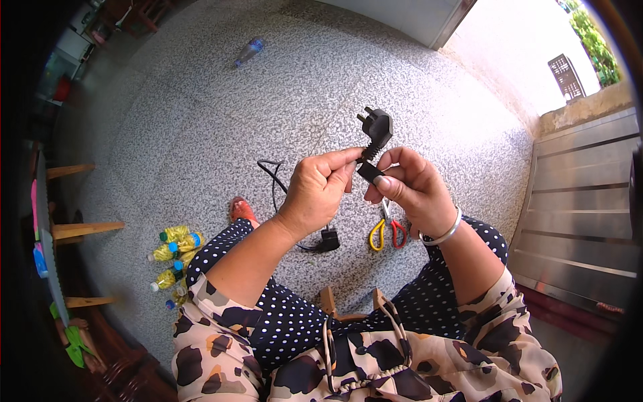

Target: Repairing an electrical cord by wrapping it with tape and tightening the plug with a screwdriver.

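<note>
Snugly, left grip [313, 191] pinches the plug neck [372, 153]; right grip [416, 185], a black piece [370, 172].

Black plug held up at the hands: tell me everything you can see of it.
The black plug looks like moulded plastic, with a chunky, angular body and a ribbed neck below. At least two dark prongs point up and left in the picture. It is held clear of the speckled floor. The left hand has its fingertips at the neck's lower end; the right hand grips a black rectangular piece just below. Whether they join is unclear.
</note>
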The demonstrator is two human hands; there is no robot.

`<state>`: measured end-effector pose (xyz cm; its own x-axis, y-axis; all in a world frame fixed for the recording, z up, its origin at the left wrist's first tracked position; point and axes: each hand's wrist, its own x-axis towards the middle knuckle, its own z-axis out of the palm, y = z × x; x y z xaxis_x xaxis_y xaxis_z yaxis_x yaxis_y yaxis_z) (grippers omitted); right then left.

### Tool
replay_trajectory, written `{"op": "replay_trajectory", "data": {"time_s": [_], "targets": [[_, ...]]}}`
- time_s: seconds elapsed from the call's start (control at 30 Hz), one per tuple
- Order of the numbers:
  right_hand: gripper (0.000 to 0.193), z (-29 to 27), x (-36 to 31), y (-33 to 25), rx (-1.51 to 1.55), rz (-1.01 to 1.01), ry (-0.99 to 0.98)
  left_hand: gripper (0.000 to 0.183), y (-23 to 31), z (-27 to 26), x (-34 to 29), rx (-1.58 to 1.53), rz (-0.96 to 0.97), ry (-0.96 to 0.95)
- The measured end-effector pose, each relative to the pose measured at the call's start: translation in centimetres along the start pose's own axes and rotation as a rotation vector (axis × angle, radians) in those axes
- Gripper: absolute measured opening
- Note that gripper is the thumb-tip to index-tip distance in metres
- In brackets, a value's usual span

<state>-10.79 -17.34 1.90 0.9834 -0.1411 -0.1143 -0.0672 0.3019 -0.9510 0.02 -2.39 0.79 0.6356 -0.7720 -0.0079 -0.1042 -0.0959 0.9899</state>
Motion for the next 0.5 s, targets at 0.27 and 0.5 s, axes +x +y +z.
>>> {"op": "replay_trajectory", "data": {"time_s": [0.27, 0.5], "targets": [[0.023, 0.24, 0.15, 0.23, -0.021, -0.014, 0.024, 0.025, -0.25, 0.00, 0.09, 0.013, 0.003, 0.001], [0.023, 0.51, 0.17, 0.39, -0.137, -0.063, 0.080, 0.025, -0.30, 0.17, 0.01, 0.001, 0.002, 0.007]]}}
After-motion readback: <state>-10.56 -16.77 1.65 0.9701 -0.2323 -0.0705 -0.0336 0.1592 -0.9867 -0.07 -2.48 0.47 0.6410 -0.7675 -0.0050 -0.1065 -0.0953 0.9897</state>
